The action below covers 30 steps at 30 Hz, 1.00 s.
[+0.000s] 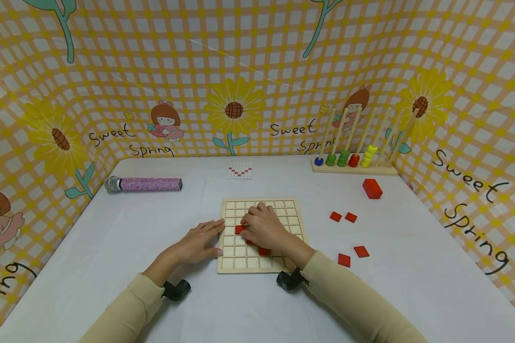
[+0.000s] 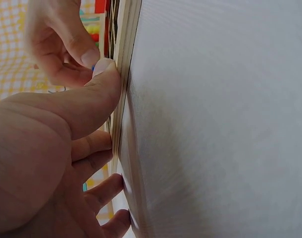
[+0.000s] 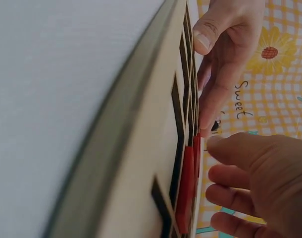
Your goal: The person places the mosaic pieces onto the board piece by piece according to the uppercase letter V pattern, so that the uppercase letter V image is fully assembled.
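A square wooden grid board [image 1: 228, 265] lies on the white table, with red square tiles [image 1: 240, 229] set in a slanting run of its cells. At the board's left edge, my left hand [image 1: 199, 242] rests with fingers extended and thumb spread; the left wrist view shows its thumb [image 2: 104, 74] against the wooden side. My right hand [image 1: 263, 226] is over the middle of the board, fingertips down at the cells beside the tiles and partly covering them. No tile shows between its thumb and fingers [image 3: 230, 176] in the right wrist view.
Several loose red tiles [image 1: 344, 260] lie right of the board. Behind it is a small card [image 1: 240, 171] with a red-square pattern. A glittery microphone [image 1: 150, 184] lies at the back left; a red block [image 1: 372, 188] and a bead-and-peg stand [image 1: 352, 169] are at the back right.
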Tool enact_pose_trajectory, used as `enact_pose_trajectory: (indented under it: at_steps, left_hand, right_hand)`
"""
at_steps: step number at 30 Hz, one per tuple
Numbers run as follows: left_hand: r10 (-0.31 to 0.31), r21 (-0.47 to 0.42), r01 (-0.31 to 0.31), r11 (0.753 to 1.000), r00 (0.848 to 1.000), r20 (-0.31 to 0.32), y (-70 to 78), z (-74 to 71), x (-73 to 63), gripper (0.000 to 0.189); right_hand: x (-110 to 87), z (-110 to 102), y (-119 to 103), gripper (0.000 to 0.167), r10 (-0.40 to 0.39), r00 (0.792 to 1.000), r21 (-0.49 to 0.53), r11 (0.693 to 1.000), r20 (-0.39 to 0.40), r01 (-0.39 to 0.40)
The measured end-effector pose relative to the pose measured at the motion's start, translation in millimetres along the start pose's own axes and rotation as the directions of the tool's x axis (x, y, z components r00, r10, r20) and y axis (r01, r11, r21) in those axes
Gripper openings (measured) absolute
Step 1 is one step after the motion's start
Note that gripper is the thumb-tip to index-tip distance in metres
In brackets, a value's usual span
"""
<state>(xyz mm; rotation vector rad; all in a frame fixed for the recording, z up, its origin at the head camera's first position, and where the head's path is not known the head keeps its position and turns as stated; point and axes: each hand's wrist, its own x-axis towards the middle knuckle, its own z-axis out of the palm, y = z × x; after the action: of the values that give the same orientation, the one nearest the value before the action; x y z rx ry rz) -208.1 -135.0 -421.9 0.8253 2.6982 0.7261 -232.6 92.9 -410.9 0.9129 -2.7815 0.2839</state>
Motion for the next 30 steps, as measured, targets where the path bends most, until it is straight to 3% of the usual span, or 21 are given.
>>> enact_pose_trajectory:
  at_steps: [22, 30]
  left_hand:
    - [-0.009, -0.002, 0.009, 1.0, 1.0, 0.002, -0.1, 0.4, -0.1, 0.073]
    - [-0.01, 0.001, 0.01, 1.0, 1.0, 0.004, 1.4, -0.2, -0.3, 0.072]
  right_hand:
    - [-34.1, -25.4, 3.1, 0.021, -0.062, 0.983, -0.037, 0.998, -0.173, 0.057]
    - [-49.3, -32.7, 7.1, 0.022, -0.036, 0.985, -0.027, 0.999, -0.171, 0.032]
